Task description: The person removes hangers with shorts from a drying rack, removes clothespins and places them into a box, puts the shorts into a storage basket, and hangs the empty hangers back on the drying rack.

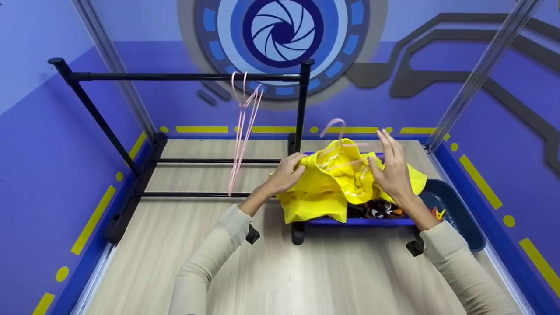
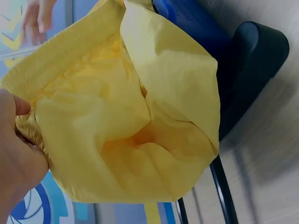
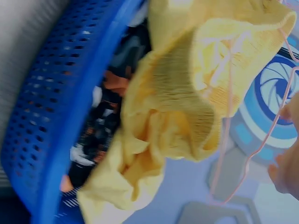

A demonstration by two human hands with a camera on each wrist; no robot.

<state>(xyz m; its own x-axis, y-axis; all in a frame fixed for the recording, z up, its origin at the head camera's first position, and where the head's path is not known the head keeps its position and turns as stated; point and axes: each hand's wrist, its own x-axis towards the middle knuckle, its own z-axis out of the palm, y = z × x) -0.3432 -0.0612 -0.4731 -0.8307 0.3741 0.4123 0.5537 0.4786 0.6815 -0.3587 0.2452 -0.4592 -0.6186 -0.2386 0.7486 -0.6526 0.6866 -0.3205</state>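
Note:
Yellow shorts (image 1: pixel 313 201) with a gathered elastic waistband hang over the blue basket (image 1: pixel 363 222). My left hand (image 1: pixel 286 174) pinches the left end of the waistband between thumb and fingers; the left wrist view shows the cloth (image 2: pixel 93 154) drooping from that grip. Partly inside the waist opening is a pink hanger (image 1: pixel 343 127), its hook standing up above the cloth. Beside the hanger's right end, my right hand (image 1: pixel 393 168) has its fingers straight and its thumb apart. In the right wrist view that hand (image 3: pixel 288 154) is next to the pink hanger wire (image 3: pixel 247 161).
A black rack (image 1: pixel 188 77) stands at left, with pink hangers (image 1: pixel 240 135) on its top bar near the right post. Dark patterned cloth (image 1: pixel 383 210) lies in the basket. A dark bin (image 1: pixel 470 227) at right holds a yellow clothespin (image 1: pixel 439 214) among small things.

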